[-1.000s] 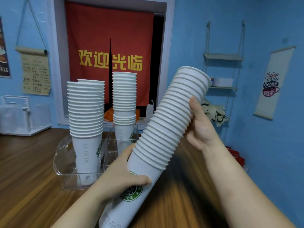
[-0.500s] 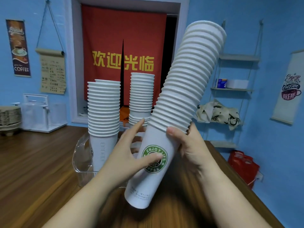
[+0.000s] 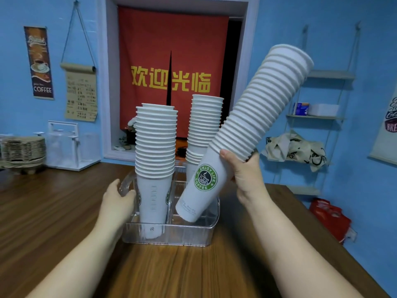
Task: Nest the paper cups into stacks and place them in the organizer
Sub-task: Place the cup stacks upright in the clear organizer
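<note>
A clear plastic organizer stands on the wooden counter. An upright stack of white paper cups fills its front-left compartment, and a second upright stack stands at the back right. My right hand grips a tall nested cup stack with a green coffee logo. That stack tilts to the right, and its base hangs over the front-right compartment. My left hand grasps the organizer's curved left rim.
The wooden counter ends at the right, with a red bag on the floor beyond. A pile of brown cup carriers and a clear rack stand at the far left. Wall shelves hang at the right.
My left hand let go of the tilted stack and moved to the organizer's left rim. My right hand alone now holds the stack, lowered with its base over the organizer.
</note>
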`<state>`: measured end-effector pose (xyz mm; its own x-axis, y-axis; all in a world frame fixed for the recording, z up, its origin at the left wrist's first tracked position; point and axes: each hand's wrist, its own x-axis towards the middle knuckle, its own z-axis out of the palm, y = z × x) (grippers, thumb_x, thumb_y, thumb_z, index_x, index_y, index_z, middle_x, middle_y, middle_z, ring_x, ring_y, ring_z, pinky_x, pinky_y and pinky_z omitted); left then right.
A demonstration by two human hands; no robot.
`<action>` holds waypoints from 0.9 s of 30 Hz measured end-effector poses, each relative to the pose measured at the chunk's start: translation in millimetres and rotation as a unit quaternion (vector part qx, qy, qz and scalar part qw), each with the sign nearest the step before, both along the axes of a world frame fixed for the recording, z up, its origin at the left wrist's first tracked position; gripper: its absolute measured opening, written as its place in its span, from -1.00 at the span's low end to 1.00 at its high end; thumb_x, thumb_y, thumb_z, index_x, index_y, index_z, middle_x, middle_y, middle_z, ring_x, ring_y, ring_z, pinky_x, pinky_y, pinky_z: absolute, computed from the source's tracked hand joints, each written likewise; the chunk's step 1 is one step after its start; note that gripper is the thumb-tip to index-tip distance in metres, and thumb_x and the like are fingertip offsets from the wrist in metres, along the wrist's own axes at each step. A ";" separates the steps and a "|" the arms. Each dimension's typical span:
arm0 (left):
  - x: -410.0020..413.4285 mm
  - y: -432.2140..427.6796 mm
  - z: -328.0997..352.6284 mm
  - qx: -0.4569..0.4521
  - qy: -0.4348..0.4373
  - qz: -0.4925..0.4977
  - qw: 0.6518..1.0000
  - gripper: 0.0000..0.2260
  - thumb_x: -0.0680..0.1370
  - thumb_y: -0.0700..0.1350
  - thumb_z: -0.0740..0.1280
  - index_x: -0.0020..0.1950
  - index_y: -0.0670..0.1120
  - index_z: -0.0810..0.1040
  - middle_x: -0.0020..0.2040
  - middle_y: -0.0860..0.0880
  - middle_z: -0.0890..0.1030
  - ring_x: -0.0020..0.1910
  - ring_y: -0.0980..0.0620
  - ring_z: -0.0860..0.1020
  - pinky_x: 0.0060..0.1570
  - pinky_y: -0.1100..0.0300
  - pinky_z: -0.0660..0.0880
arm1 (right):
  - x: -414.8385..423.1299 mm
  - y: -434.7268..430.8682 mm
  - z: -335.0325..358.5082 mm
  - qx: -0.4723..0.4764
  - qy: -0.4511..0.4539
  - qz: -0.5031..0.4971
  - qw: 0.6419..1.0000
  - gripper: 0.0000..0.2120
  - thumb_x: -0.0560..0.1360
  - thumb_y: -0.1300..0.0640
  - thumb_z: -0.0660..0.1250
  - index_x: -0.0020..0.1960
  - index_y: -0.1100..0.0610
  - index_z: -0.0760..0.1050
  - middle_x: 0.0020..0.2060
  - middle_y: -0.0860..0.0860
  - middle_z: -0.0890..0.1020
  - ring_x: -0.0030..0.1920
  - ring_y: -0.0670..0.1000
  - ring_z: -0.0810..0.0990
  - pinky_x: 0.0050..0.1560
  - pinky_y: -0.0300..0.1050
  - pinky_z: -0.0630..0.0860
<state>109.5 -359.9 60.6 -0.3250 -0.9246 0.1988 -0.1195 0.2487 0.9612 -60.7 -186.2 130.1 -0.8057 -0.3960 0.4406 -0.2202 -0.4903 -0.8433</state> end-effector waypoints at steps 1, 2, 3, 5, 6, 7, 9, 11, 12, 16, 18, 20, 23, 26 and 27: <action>-2.2 -1.2 -2.5 0.009 -0.002 -0.010 1.000 -0.59 0.56 -0.20 0.24 0.41 -0.11 0.32 0.29 -0.12 0.49 0.33 -0.17 0.41 0.27 0.01 0.34 | 0.6 -5.1 -8.0 0.010 0.006 0.000 1.000 -0.16 0.15 0.19 0.58 0.34 0.14 0.27 0.19 0.06 0.56 0.10 0.00 0.59 0.06 -0.12 0.56; -3.9 -1.7 -4.6 0.014 0.001 -0.017 1.000 -0.64 0.56 -0.22 0.22 0.37 -0.10 0.35 0.20 -0.08 0.53 0.29 -0.16 0.44 0.21 0.04 0.37 | 1.3 -9.8 -15.2 0.020 0.013 0.000 1.000 -0.18 0.19 0.21 0.57 0.34 0.14 0.26 0.20 0.06 0.55 0.11 0.00 0.59 0.05 -0.15 0.55; -4.6 -1.6 -5.9 0.014 0.002 -0.018 1.000 -0.66 0.58 -0.23 0.20 0.36 -0.11 0.36 0.15 -0.06 0.53 0.26 -0.15 0.45 0.15 0.08 0.37 | 2.7 -13.0 -20.5 0.028 0.019 -0.001 0.999 -0.22 0.23 0.23 0.57 0.35 0.13 0.26 0.20 0.05 0.55 0.12 0.00 0.58 0.04 -0.17 0.55; -5.1 -1.7 -7.2 0.000 -0.002 -0.013 1.000 -0.70 0.61 -0.21 0.13 0.35 -0.14 0.38 0.14 -0.08 0.51 0.19 -0.13 0.45 0.05 0.14 0.30 | 2.9 -17.4 -24.8 0.035 0.035 -0.012 0.999 -0.26 0.29 0.25 0.53 0.35 0.12 0.25 0.21 0.05 0.54 0.12 -0.02 0.57 0.04 -0.18 0.53; -5.0 -2.9 -8.1 -0.007 -0.003 -0.008 1.000 -0.70 0.63 -0.19 0.10 0.36 -0.14 0.38 0.18 -0.11 0.51 0.18 -0.12 0.44 0.04 0.15 0.27 | 2.9 -19.0 -24.2 0.041 0.046 -0.019 0.998 -0.24 0.28 0.23 0.55 0.36 0.12 0.24 0.22 0.04 0.53 0.13 -0.02 0.57 0.07 -0.16 0.53; -4.6 -3.7 -9.1 -0.007 -0.001 -0.007 1.000 -0.68 0.65 -0.15 0.07 0.39 -0.13 0.36 0.24 -0.13 0.49 0.22 -0.13 0.43 0.06 0.14 0.27 | 2.9 -20.6 -23.1 0.051 0.057 -0.023 0.997 -0.20 0.25 0.17 0.57 0.37 0.11 0.23 0.22 0.04 0.52 0.15 -0.01 0.56 0.10 -0.12 0.53; -3.9 -5.3 -11.3 -0.008 0.008 -0.003 1.000 -0.66 0.66 -0.12 0.03 0.41 -0.11 0.35 0.32 -0.13 0.47 0.31 -0.14 0.39 0.14 0.12 0.27 | 3.5 -24.4 -20.3 0.070 0.082 -0.032 0.994 -0.11 0.14 0.04 0.58 0.36 0.09 0.22 0.23 0.01 0.51 0.18 -0.01 0.55 0.17 -0.04 0.52; -3.8 -6.6 -14.6 -0.018 0.018 0.000 1.000 -0.66 0.67 -0.12 0.01 0.40 -0.11 0.37 0.33 -0.13 0.47 0.32 -0.14 0.39 0.15 0.13 0.26 | 6.2 -27.8 -16.6 0.083 0.112 -0.039 0.989 -0.08 0.08 -0.04 0.57 0.35 0.07 0.24 0.21 -0.01 0.53 0.18 -0.02 0.55 0.19 0.00 0.51; -3.8 -7.8 -16.6 -0.022 0.021 0.001 1.000 -0.67 0.67 -0.12 0.01 0.39 -0.11 0.38 0.32 -0.14 0.48 0.31 -0.13 0.40 0.14 0.14 0.26 | 6.0 -29.7 -14.8 0.088 0.129 -0.041 0.987 -0.10 0.08 -0.05 0.57 0.32 0.05 0.27 0.19 -0.03 0.54 0.18 -0.03 0.56 0.18 0.00 0.52; -4.1 -8.7 -18.2 -0.035 0.023 0.000 0.999 -0.67 0.67 -0.14 0.01 0.38 -0.11 0.40 0.30 -0.13 0.49 0.30 -0.13 0.41 0.10 0.14 0.26 | 1.6 -36.7 -16.9 0.138 0.195 -0.048 0.970 -0.29 0.14 0.04 0.59 0.21 -0.07 0.35 0.12 -0.10 0.58 0.14 -0.11 0.58 0.16 -0.09 0.54; -5.1 -6.1 -18.2 -0.035 0.026 -0.005 0.999 -0.67 0.67 -0.13 0.01 0.38 -0.11 0.39 0.29 -0.12 0.49 0.29 -0.13 0.41 0.10 0.15 0.26 | -0.1 -39.6 -28.9 0.155 0.194 -0.046 0.968 -0.25 0.16 0.05 0.61 0.26 0.02 0.35 0.13 -0.11 0.58 0.13 -0.18 0.57 0.16 -0.14 0.54; -6.5 -3.0 -19.0 -0.039 0.029 -0.013 0.999 -0.67 0.67 -0.13 0.01 0.37 -0.10 0.40 0.26 -0.11 0.51 0.25 -0.10 0.43 0.10 0.15 0.28 | 2.0 -39.1 -38.6 0.155 0.184 -0.060 0.969 -0.26 0.20 0.11 0.61 0.28 0.06 0.32 0.09 -0.18 0.56 0.03 -0.35 0.55 0.04 -0.38 0.51; -9.2 -1.6 -21.3 -0.049 0.032 -0.020 0.998 -0.68 0.66 -0.14 0.01 0.36 -0.08 0.41 0.20 -0.07 0.53 0.11 -0.01 0.43 0.08 0.16 0.30 | 3.3 -36.8 -43.0 0.161 0.180 -0.081 0.967 -0.21 0.19 0.03 0.60 0.31 0.05 0.30 0.11 -0.15 0.56 0.08 -0.27 0.56 0.05 -0.28 0.54; -12.3 0.1 -21.2 -0.053 0.035 -0.036 0.997 -0.69 0.66 -0.14 0.01 0.34 -0.06 0.43 0.11 -0.01 0.52 0.07 0.05 0.42 0.07 0.16 0.31 | 5.1 -31.4 -43.1 0.177 0.185 -0.102 0.961 -0.17 0.19 -0.05 0.58 0.35 0.01 0.27 0.16 -0.15 0.55 0.14 -0.16 0.55 0.08 -0.16 0.55; -13.7 1.6 -21.0 -0.057 0.033 -0.043 0.997 -0.69 0.66 -0.14 0.01 0.33 -0.06 0.44 0.11 0.00 0.52 0.07 0.05 0.42 0.07 0.15 0.32 | 5.3 -29.4 -44.0 0.182 0.185 -0.117 0.959 -0.19 0.21 -0.05 0.58 0.35 -0.02 0.26 0.15 -0.18 0.54 0.13 -0.17 0.54 0.05 -0.19 0.53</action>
